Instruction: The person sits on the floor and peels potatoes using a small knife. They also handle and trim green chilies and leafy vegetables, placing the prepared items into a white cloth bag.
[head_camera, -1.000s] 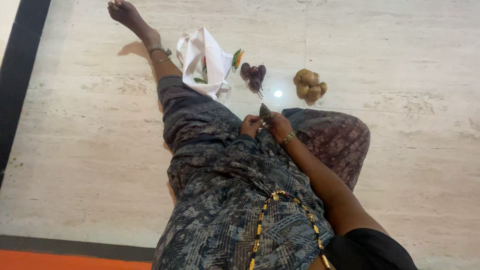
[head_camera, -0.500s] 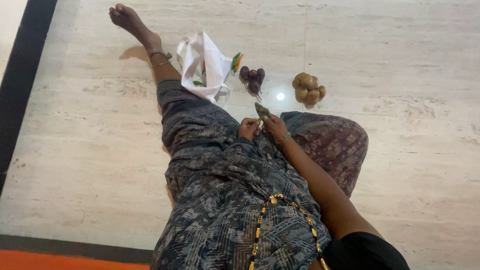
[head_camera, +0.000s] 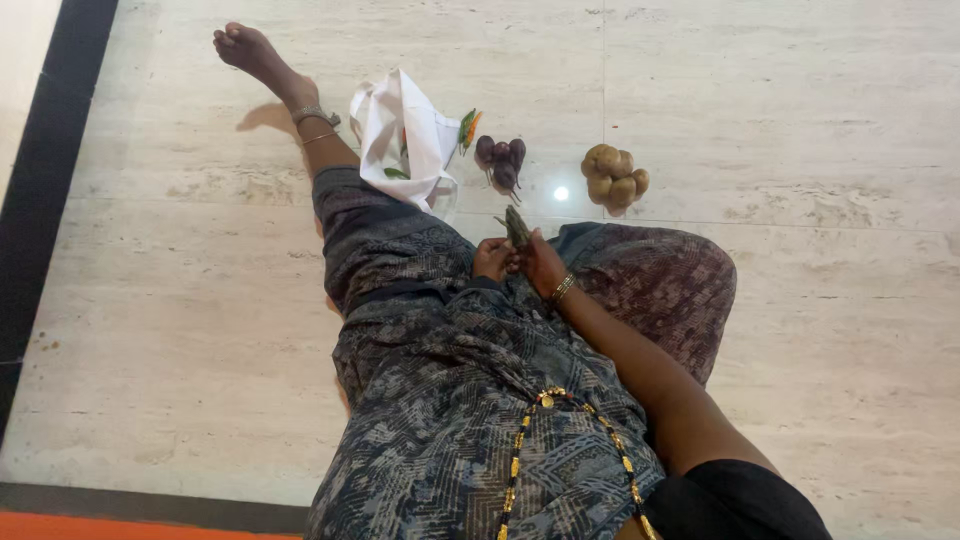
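I sit on a pale stone floor with one leg stretched out. My left hand (head_camera: 492, 260) and my right hand (head_camera: 540, 262) meet over my lap, both closed around a small green vegetable (head_camera: 517, 227) whose tip sticks up between them. A gold bangle sits on my right wrist. Just beyond the hands lie several dark purple beets (head_camera: 501, 160) and a pile of potatoes (head_camera: 614, 176) on the floor.
A white cloth bag (head_camera: 405, 135) lies by my outstretched leg, with green leaves inside and an orange-green vegetable (head_camera: 468, 128) beside it. My bare foot (head_camera: 250, 52) with an anklet points to the far left. A black floor border (head_camera: 45, 170) runs along the left.
The hands have stayed together on the green vegetable, which has turned slightly. The view has shifted a little.
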